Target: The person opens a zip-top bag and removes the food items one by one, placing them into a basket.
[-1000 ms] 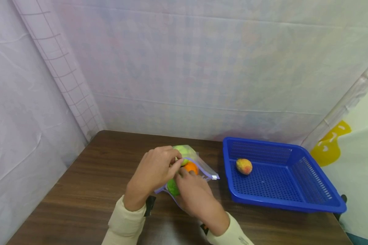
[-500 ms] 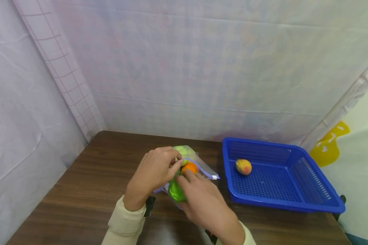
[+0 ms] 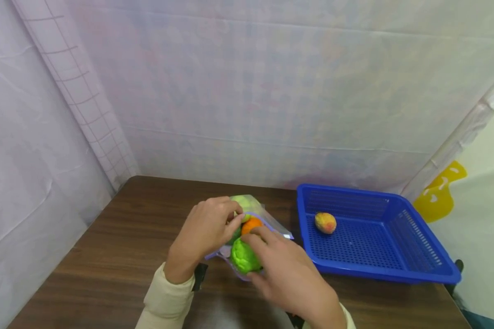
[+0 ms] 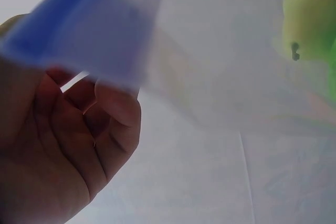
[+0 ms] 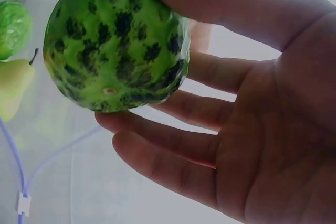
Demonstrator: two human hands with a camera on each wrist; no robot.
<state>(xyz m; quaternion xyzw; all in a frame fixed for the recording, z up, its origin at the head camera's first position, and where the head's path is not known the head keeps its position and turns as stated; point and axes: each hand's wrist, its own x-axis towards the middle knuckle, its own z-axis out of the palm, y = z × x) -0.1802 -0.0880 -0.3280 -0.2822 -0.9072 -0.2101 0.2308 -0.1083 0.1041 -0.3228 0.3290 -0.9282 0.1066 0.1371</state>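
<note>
In the head view a clear zip bag (image 3: 270, 218) with a purple edge lies on the table. My left hand (image 3: 207, 224) pinches its rim; the left wrist view shows those fingers curled beneath the blurred blue edge (image 4: 68, 19). Between the thumb and fingers of my right hand (image 3: 288, 267) is a bumpy green custard apple (image 3: 244, 256), at the bag's mouth. Dark patches mark its underside in the right wrist view. Behind it in the bag sit an orange (image 3: 252, 225), a pear (image 5: 13, 85) and a wrinkled green fruit (image 5: 13, 30).
To the right stands a blue perforated basket (image 3: 374, 273) with one yellow-red fruit (image 3: 325, 223), mango-like or peach-like, near its left side. The dark wooden table (image 3: 107, 256) meets a white curtain (image 3: 251, 100) at the back.
My right hand has drawn back to the right and toward me, and the custard apple has come with it, showing more fully. The left hand has stayed on the bag's rim.
</note>
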